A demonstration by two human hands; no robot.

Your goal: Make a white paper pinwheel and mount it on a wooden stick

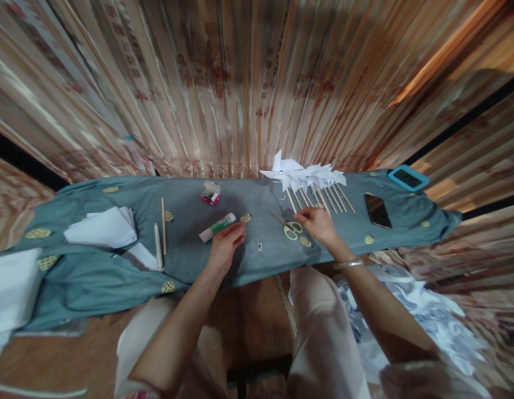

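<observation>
My right hand (pixel 317 223) pinches the lower end of a white paper pinwheel's (pixel 284 173) wooden stick. This pinwheel is at the left end of a row of several overlapping paper pinwheels (pixel 317 178), their sticks pointing toward me. Just left of my right hand lie scissors (pixel 291 228) with pale yellow-green handles. My left hand (pixel 227 243) hovers over the cloth with fingers loosely bent and nothing visible in them. Right beyond it lies a white and green glue tube (pixel 217 227). A small open red box (pixel 210 195) with dark small pieces inside sits farther back.
Left on the cloth-covered table (pixel 190 260) are stacked white paper (pixel 103 227), a wooden stick (pixel 164 224) and a pale pen-like rod (pixel 158 246). A white device (pixel 14 291) stands far left. To the right are a phone (pixel 378 210), a blue-framed device (pixel 409 178) and, lower, a paper-filled bag (pixel 410 316).
</observation>
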